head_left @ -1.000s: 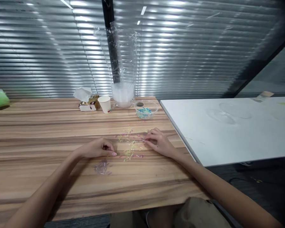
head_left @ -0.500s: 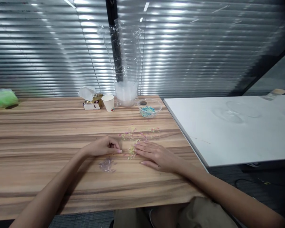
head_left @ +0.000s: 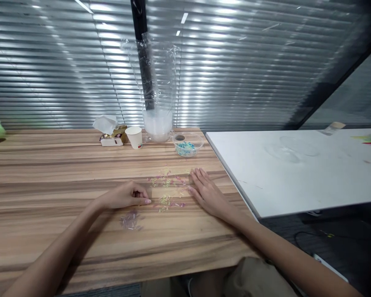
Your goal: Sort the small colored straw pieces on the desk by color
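Note:
My left hand point(head_left: 126, 196) rests on the wooden table with its fingers curled and thumb near the index finger; anything between the fingertips is hidden. Just below it lies a pile of pale purple, tube-shaped beads point(head_left: 130, 220). Right of the left fingertips is a small cluster of yellow-green and pink beads point(head_left: 165, 202). Beyond that, more yellow and pink beads point(head_left: 163, 180) are scattered. My right hand point(head_left: 207, 192) lies flat, fingers stretched forward, at the right end of the scattered beads.
A clear plastic bowl point(head_left: 198, 142) holding blue beads stands toward the back. Left of it are stacked clear bowls in a plastic bag point(head_left: 157, 126), a paper cup point(head_left: 134, 137) and a tissue pack point(head_left: 111, 138). A white table point(head_left: 284, 177) adjoins on the right.
My right hand has slid forward and right, away from the near cluster, uncovering pink and purple beads. My left hand keeps its curled pose. The view has shifted slightly right.

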The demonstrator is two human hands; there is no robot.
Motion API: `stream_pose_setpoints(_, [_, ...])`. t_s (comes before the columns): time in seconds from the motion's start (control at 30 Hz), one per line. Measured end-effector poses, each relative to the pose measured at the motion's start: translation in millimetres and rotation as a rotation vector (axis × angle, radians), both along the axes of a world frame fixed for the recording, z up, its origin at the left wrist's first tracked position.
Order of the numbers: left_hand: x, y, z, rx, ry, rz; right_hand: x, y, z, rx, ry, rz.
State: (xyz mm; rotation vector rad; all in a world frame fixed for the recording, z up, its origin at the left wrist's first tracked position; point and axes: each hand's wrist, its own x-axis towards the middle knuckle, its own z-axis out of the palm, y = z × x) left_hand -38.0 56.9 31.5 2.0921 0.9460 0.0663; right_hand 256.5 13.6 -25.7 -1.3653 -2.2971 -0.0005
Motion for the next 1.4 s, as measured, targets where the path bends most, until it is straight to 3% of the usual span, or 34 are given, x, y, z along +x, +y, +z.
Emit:
stream_pose_setpoints(0.07, [0.0, 0.0, 0.3, 0.006, -0.002, 0.0, 1.3, 1.5, -4.6, -0.024, 0.003, -0.023])
stream_pose_setpoints(0.27, [2.4, -1.4, 4.0, 0.0, 0.023, -0.006, -1.0, 0.1, 0.5, -0.012, -0.004, 0.093])
stream_pose_setpoints(0.47, [2.2, -1.9, 3.9, -0.009, 0.022, 0.002, 11.6, 8.3, -3.8, 0.019, 0.039, -0.108])
stream_pose_setpoints(0.6, [0.6, 0.0, 1.1, -0.002, 0.039, -0.01, 18.1, 13.8, -8.7, -0.038, 0.018, -0.151])
stream_pose_setpoints(0.87, [0.4, -0.1, 0.6, 0.006, 0.049, -0.01, 15.2, 10.6, 3.8, -0.213, -0.02, 0.14])
stream_pose_setpoints(1.0, [0.9, -0.3, -0.1, 0.001, 0.047, 0.001, 10.1, 9.6, 8.6, -0.215, -0.075, 0.166])
stream_pose_setpoints(1.23, [0.8, 0.5, -1.1, 0.001, -0.013, -0.025, -0.5, 5.4, 15.8, -0.178, -0.139, 0.363])
stream_pose_setpoints(1.4, [2.1, -0.2, 0.1, 0.001, -0.046, -0.027, -1.1, 2.2, 16.4, -0.159, -0.148, 0.398])
